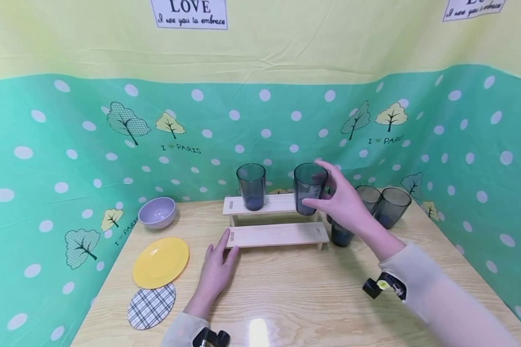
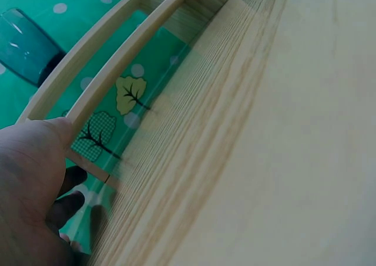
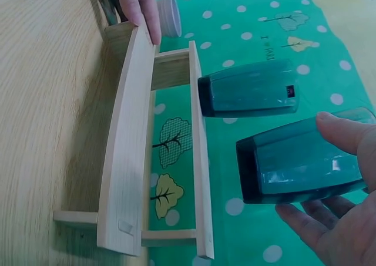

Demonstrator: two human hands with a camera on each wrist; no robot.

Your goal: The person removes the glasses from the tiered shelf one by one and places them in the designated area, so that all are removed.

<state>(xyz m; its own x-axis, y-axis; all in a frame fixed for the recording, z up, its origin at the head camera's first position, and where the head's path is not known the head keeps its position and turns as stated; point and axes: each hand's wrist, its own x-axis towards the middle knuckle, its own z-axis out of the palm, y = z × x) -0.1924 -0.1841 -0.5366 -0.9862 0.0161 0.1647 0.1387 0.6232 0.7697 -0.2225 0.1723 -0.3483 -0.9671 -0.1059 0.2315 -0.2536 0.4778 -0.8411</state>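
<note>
A two-tier wooden shelf [image 1: 278, 235] stands on the table. On the left part of its upper tier sits a dark tinted drinking glass [image 1: 251, 187]. My right hand [image 1: 346, 206] grips a second, similar drinking glass [image 3: 294, 166] round its side, thumb on one side and fingers on the other. In the right wrist view, a gap shows between that glass's base and the upper tier's right part. At the lower tier's left end, my left hand [image 1: 216, 272] holds the shelf between thumb and index finger; its other fingers curl beyond the end in the left wrist view.
Several more tinted glasses [image 1: 392, 208] stand right of the shelf, partly hidden by my right hand and forearm. To the left are a purple bowl [image 1: 158, 213], a yellow plate [image 1: 160, 262] and a checked round coaster [image 1: 151, 306]. A patterned cloth [image 1: 217, 130] hangs behind the table.
</note>
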